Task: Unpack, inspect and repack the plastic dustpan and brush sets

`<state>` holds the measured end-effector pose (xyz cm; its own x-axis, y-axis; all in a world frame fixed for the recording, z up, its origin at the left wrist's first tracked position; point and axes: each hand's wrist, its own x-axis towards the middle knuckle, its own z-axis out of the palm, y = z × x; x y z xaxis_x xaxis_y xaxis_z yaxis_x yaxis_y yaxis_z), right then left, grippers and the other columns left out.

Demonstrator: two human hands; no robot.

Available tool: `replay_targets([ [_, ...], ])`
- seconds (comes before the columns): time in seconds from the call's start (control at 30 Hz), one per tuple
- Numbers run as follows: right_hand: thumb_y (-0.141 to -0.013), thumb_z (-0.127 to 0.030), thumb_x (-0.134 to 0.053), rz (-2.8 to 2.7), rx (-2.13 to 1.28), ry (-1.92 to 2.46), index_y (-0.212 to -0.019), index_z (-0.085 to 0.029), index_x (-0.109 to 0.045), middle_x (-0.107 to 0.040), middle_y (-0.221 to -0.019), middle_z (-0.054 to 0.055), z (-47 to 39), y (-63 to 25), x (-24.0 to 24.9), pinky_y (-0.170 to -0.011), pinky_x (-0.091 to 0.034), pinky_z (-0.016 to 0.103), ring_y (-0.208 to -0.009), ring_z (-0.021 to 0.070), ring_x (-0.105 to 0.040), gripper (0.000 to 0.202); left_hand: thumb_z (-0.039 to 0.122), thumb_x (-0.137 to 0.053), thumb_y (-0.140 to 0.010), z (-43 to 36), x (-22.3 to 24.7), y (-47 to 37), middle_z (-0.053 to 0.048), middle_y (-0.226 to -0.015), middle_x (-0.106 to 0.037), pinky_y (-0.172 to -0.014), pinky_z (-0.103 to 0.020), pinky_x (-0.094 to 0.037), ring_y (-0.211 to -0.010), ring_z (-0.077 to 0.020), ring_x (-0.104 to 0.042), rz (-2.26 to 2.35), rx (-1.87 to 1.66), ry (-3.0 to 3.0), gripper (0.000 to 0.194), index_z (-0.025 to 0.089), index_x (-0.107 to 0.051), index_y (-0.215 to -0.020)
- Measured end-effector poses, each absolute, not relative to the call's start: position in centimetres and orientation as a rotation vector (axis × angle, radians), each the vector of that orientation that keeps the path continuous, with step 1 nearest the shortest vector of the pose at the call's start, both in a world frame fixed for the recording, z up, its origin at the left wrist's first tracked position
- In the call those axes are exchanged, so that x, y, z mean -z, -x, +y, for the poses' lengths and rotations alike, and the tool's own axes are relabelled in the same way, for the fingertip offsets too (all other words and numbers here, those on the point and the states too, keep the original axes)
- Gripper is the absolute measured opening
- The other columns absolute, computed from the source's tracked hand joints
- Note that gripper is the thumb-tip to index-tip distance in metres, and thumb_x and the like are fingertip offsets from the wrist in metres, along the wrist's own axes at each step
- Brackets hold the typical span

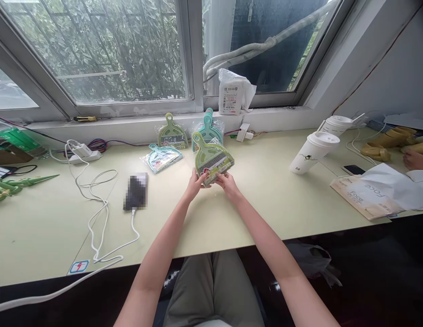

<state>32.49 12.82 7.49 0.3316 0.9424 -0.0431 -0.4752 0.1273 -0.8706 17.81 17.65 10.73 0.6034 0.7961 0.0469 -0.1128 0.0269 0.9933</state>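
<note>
A green dustpan set point(213, 159) in clear wrapping is held above the table, tilted, with its looped handle up and to the left. My left hand point(195, 183) grips its lower left edge, and my right hand point(228, 185) grips the lower right edge. Behind it, wrapped teal dustpan sets point(208, 123) lean against the sill wall. To their left stands another green dustpan set point(171, 135), also leaning. A light blue dustpan set point(163, 158) lies flat on the table in front of that one.
The pale table point(259, 209) bears a phone point(136, 191) with a white cable at left, white cups point(313, 152) at right, and a tissue pack point(368, 195). A power strip point(85, 156) sits back left. Another person's hand point(415, 160) shows at far right.
</note>
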Motion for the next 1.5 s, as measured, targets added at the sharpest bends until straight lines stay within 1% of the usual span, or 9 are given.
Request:
replay_targets([
  [0.3,-0.077,-0.036,-0.065,-0.771,-1.155,1.205,-0.086,-0.016,-0.065,-0.073,-0.081,0.007,12.4,-34.4,-7.5,-0.071,-0.056,0.032,-0.068,0.0172,-0.069,0.022,0.03,-0.06,-0.075,18.4,-10.3,-17.2,-0.011,-0.114,-0.06,-0.062,-0.037,-0.057,-0.069,-0.0193,-0.068,0.627,-0.712,-1.334,0.058,0.023,-0.033,-0.125],
  [0.47,-0.083,-0.025,-0.056,-1.207,-0.347,1.853,-0.093,-0.025,-0.069,-0.066,-0.059,0.002,11.7,-36.5,-7.0,-0.069,-0.05,0.031,-0.061,0.0173,-0.061,0.017,0.021,-0.057,-0.07,20.1,-9.4,-16.1,-0.008,-0.119,-0.058,-0.06,-0.028,-0.057,-0.087,-0.0182,-0.064,0.691,-0.892,-1.151,0.055,0.023,-0.039,-0.122],
  [0.63,-0.087,-0.013,-0.045,-1.799,0.267,1.857,-0.125,-0.027,-0.055,-0.065,-0.102,0.009,10.8,-35.7,-7.8,-0.082,-0.043,0.032,-0.097,0.0224,-0.056,0.042,0.019,-0.055,-0.067,21.6,-9.1,-14.8,-0.006,-0.103,-0.062,-0.045,-0.019,-0.049,-0.074,-0.0139,-0.062,0.765,-0.911,-1.05,0.05,0.018,-0.044,-0.116],
  [0.77,-0.086,-0.004,-0.04,-2.122,0.489,1.696,-0.123,-0.029,-0.053,-0.051,-0.13,0.006,10.8,-34.3,-8.5,-0.095,-0.033,0.037,-0.119,0.0232,-0.042,0.047,0.017,-0.055,-0.067,21.8,-8.9,-14.3,-0.005,-0.097,-0.062,-0.042,-0.019,-0.045,-0.069,-0.0122,-0.061,0.766,-0.936,-1.021,0.046,0.017,-0.045,-0.112],
  [0.83,-0.086,-0.003,-0.039,-2.148,0.525,1.715,-0.115,-0.026,-0.057,-0.051,-0.13,0.007,11.1,-34.2,-8.4,-0.093,-0.032,0.038,-0.118,0.0239,-0.041,0.042,0.017,-0.055,-0.066,21.8,-8.9,-14.3,-0.004,-0.095,-0.063,-0.042,-0.019,-0.045,-0.065,-0.0113,-0.06,0.768,-0.921,-1.022,0.044,0.017,-0.046,-0.11],
  [1.0,-0.09,-0.017,-0.04,-1.74,0.613,2.079,-0.101,-0.018,-0.062,-0.059,-0.098,0.016,11.5,-35.4,-7.9,-0.075,-0.036,0.038,-0.093,0.0267,-0.047,0.024,0.019,-0.055,-0.067,21.9,-9.1,-14.5,-0.004,-0.091,-0.064,-0.036,-0.02,-0.042,-0.051,-0.0102,-0.059,0.77,-0.86,-1.071,0.045,0.018,-0.044,-0.11],
  [1.2,-0.086,-0.022,-0.053,-1.864,0.575,1.866,-0.122,-0.028,-0.053,-0.051,-0.128,0.011,11.0,-36.0,-8.0,-0.091,-0.031,0.041,-0.116,0.0272,-0.042,0.037,0.019,-0.054,-0.067,23.1,-8.4,-14.5,-0.003,-0.077,-0.065,-0.033,-0.02,-0.039,-0.046,-0.0123,-0.059,0.833,-0.816,-1.022,0.045,0.015,-0.044,-0.11],
  [1.33,-0.087,-0.024,-0.052,-1.832,0.431,1.781,-0.095,-0.027,-0.066,-0.055,-0.123,0.005,11.3,-35.5,-8.0,-0.097,-0.026,0.041,-0.118,0.0236,-0.043,0.016,0.018,-0.053,-0.07,23.3,-8.3,-14.1,-0.002,-0.068,-0.064,-0.031,-0.019,-0.035,-0.044,-0.0141,-0.06,0.808,-0.753,-1.046,0.038,0.013,-0.045,-0.106],
  [1.5,-0.087,-0.04,-0.053,-1.541,0.336,1.825,-0.085,-0.026,-0.068,-0.059,-0.108,0.006,11.8,-36.0,-8.1,-0.092,-0.028,0.04,-0.104,0.0235,-0.049,0.021,0.021,-0.061,-0.074,22.9,-8.8,-13.6,-0.008,-0.081,-0.067,-0.04,-0.022,-0.047,-0.055,-0.0177,-0.066,0.712,-0.6,-1.099,0.033,0.013,-0.047,-0.103],
])
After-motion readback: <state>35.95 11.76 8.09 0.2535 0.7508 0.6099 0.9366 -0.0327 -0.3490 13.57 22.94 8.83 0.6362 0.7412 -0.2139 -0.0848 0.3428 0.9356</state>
